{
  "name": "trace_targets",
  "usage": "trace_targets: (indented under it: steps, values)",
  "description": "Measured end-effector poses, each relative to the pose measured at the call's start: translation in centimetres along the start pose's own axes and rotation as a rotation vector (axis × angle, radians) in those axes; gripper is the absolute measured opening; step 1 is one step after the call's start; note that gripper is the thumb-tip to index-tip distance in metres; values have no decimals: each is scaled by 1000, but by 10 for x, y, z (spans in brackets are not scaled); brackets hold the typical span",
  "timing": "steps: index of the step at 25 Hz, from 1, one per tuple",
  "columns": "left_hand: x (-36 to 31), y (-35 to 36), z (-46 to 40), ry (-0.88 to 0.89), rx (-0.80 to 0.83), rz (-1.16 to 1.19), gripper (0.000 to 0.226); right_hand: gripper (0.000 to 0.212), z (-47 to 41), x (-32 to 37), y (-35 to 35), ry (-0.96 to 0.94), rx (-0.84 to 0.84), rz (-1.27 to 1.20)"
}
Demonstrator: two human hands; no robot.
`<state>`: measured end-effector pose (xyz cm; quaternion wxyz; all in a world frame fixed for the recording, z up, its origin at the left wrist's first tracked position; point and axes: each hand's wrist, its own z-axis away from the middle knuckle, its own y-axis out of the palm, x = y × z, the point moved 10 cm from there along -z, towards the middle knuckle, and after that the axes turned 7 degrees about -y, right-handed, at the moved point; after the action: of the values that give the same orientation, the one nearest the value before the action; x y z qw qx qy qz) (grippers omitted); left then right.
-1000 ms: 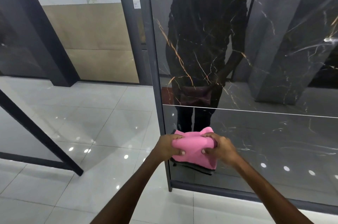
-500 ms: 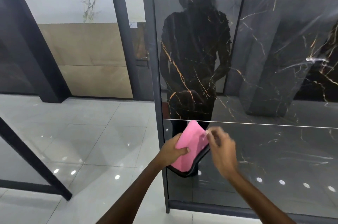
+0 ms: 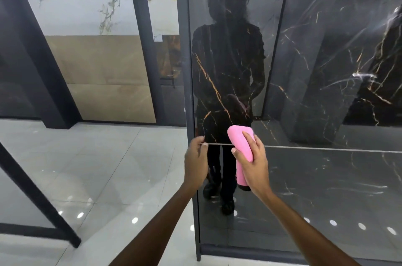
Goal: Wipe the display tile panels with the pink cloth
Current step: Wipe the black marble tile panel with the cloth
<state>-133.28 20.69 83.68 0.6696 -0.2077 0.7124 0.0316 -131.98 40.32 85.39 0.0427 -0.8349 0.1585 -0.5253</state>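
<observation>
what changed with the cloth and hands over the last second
The pink cloth went from both hands to the right hand alone, which now presses it higher on the dark marble panel, across the seam. The left hand let go and moved to the panel's left edge. The panel itself is unchanged.

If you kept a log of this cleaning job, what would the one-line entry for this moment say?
step: wiping | right hand: presses pink cloth to black marble panel at the seam | left hand: on panel's frame edge, no cloth

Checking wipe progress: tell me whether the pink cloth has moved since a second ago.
Yes. The pink cloth has moved up: it was below the horizontal tile joint and now straddles it.
</observation>
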Motion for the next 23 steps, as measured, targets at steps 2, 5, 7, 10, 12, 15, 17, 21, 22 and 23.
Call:
trace_targets:
  steps: [2, 5, 7, 10, 12, 15, 17, 21, 22, 23]
  values:
    - [-52, -28, -11, 280, -176, -35, 31, 57, -15, 42, -14, -191, -62, 79]
    - [-156, -52, -41, 561, -275, -75, 42, 62, -54, 116, -34, -481, -156, 220]
    - [-227, -66, -61, 670, -313, -95, 44, 64, -86, 168, -48, -625, -232, 261]
    - [-335, -81, -91, 782, -376, -155, 47, 63, -144, 252, -80, -791, -406, 354]
    - [-399, -90, -107, 855, -432, -249, 49, 61, -179, 306, -101, -869, -519, 459]
    - [-482, -104, -120, 1013, -531, -410, 52, 61, -230, 366, -137, -856, -632, 635]
    - [-538, -114, -124, 1144, -570, -535, 53, 61, -266, 400, -160, -827, -644, 722]
    - [-624, -122, -143, 1354, -549, -823, 57, 75, -326, 415, -155, -744, -508, 1051]
    - [-630, -119, -153, 1383, -551, -916, 60, 79, -331, 408, -149, -757, -500, 1120]
    - [-629, -116, -163, 1414, -563, -985, 63, 79, -331, 403, -148, -805, -524, 1170]
